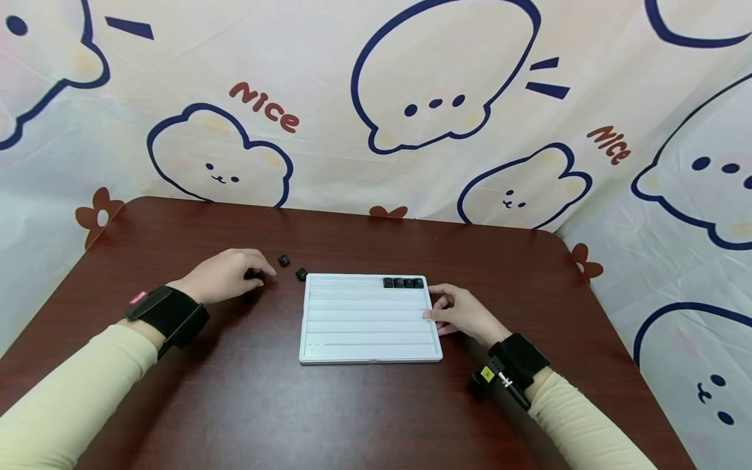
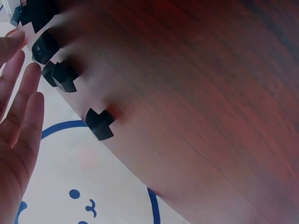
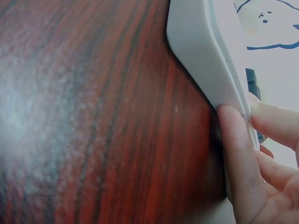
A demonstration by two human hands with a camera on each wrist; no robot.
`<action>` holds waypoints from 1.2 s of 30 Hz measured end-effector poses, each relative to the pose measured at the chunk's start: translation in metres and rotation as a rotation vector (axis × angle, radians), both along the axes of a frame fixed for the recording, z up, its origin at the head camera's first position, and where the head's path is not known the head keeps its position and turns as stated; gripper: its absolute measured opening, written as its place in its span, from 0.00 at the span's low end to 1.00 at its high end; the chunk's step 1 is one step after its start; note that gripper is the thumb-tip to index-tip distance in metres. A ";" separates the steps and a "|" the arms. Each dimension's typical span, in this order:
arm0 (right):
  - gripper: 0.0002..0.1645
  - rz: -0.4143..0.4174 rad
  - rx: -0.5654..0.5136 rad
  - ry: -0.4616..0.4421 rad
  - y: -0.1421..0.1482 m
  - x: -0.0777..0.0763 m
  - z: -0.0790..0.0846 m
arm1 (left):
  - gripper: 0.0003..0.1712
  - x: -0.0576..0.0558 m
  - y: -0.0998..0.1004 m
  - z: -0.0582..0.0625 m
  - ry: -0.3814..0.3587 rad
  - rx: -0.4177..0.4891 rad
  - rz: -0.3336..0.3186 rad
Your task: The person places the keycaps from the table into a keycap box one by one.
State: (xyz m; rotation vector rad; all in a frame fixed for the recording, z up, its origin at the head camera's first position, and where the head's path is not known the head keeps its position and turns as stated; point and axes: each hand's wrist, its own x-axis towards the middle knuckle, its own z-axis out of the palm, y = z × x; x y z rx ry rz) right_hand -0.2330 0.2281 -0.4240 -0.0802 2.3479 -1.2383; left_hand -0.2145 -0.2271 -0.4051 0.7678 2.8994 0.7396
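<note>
A flat white ridged tray (image 1: 364,326) lies on the table. Along its back right part stands a short row of black keycaps (image 1: 399,282). My right hand (image 1: 461,314) holds the tray's right edge between thumb and fingers; in the right wrist view the thumb (image 3: 236,130) presses its side wall. Left of the tray, my left hand (image 1: 226,275) is low over loose black keycaps (image 1: 254,274), its fingers extended beside them in the left wrist view. One keycap (image 2: 46,46) there shows a 4. Two more loose keycaps, one farther back (image 1: 284,260) and one at the tray's corner (image 1: 301,274), lie nearby.
The dark brown wooden table (image 1: 264,411) extends around the tray. A pale cloth (image 1: 329,176) with cartoon outlines hangs behind the table and along its sides. Black straps wrap both wrists, the right one (image 1: 519,359) with a small device.
</note>
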 end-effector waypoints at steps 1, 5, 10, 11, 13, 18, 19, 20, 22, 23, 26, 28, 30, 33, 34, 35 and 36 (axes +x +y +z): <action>0.37 -0.001 0.000 0.000 0.000 0.000 0.000 | 0.16 0.000 0.000 0.000 -0.001 -0.001 -0.001; 0.37 0.004 0.001 0.002 0.000 0.000 0.000 | 0.17 0.001 -0.003 0.001 -0.016 -0.016 0.016; 0.37 0.006 -0.006 0.002 0.000 0.000 0.000 | 0.18 0.000 -0.004 0.000 -0.035 -0.036 0.021; 0.37 0.007 -0.007 0.001 0.000 0.000 0.000 | 0.18 0.000 -0.004 0.000 -0.038 -0.040 0.019; 0.36 0.008 -0.008 0.002 0.000 0.000 0.000 | 0.18 -0.001 -0.004 0.000 -0.043 -0.048 0.022; 0.36 0.003 -0.002 0.008 0.000 -0.001 0.000 | 0.17 -0.003 -0.002 -0.002 -0.051 -0.051 0.019; 0.36 0.002 0.001 0.007 0.000 0.000 0.000 | 0.17 -0.003 -0.001 -0.003 -0.054 -0.050 0.017; 0.36 0.000 0.004 0.006 0.000 0.000 0.000 | 0.17 -0.003 -0.001 -0.003 -0.056 -0.048 0.015; 0.37 -0.004 0.009 0.004 0.000 0.000 0.000 | 0.17 -0.003 0.000 -0.005 -0.059 -0.047 0.014; 0.37 -0.005 0.010 0.003 0.000 0.000 0.000 | 0.17 -0.004 0.001 -0.005 -0.062 -0.047 0.016; 0.37 -0.009 0.010 0.001 0.000 0.001 -0.001 | 0.17 -0.004 0.002 -0.007 -0.061 -0.049 0.020; 0.37 -0.009 0.010 0.001 0.000 0.000 -0.001 | 0.16 -0.004 0.002 -0.008 -0.056 -0.050 0.022; 0.37 -0.008 0.013 0.002 0.000 0.000 -0.001 | 0.14 -0.004 0.002 -0.008 -0.047 -0.050 0.020; 0.37 -0.007 0.014 0.002 0.000 0.000 0.000 | 0.13 -0.005 0.002 -0.008 -0.037 -0.049 0.020; 0.37 -0.007 0.013 0.001 0.000 0.000 0.000 | 0.12 -0.004 0.002 -0.008 -0.035 -0.050 0.022; 0.37 -0.007 0.012 0.001 0.000 0.000 0.000 | 0.12 -0.004 0.002 -0.008 -0.032 -0.051 0.023; 0.37 -0.007 0.011 0.002 0.000 0.000 0.000 | 0.11 -0.004 0.002 -0.007 -0.030 -0.053 0.025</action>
